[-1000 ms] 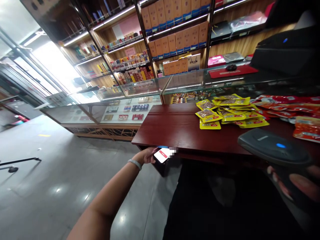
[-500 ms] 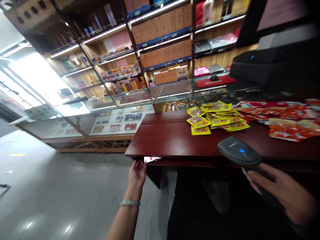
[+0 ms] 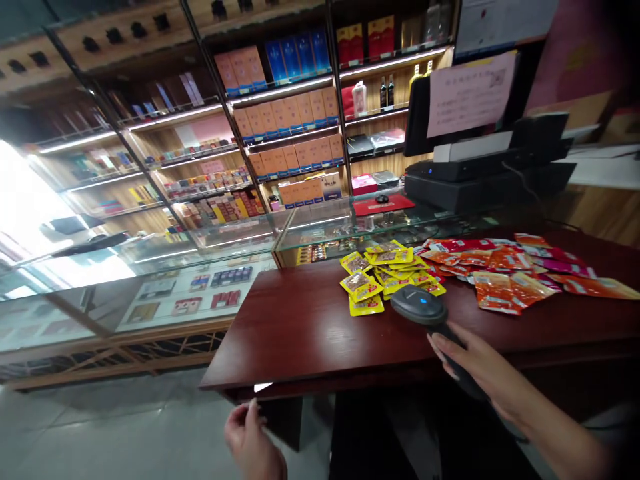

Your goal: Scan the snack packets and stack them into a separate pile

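My right hand is wrapped around the handle of a dark grey barcode scanner, its blue light lit, held over the front of the dark red desk. Just beyond the scanner head lie several yellow snack packets in a loose pile. Below the desk's left front edge is my left hand, fingers loosely curled, thumb apart from them, with nothing visible in it. A white card sticks out slightly under the desktop edge, a little above the left fingertips and not touching them.
Orange and red packets spread over the desk's right side. Behind stand a glass display counter, a red mat with a mouse, and a monitor with a pink paper sheet. Lit shelves of boxed goods line the wall.
My left hand has come away from the white card, which now sits further under the desktop edge. The scanner in my right hand has moved left, near the yellow packets. The view has shifted right.
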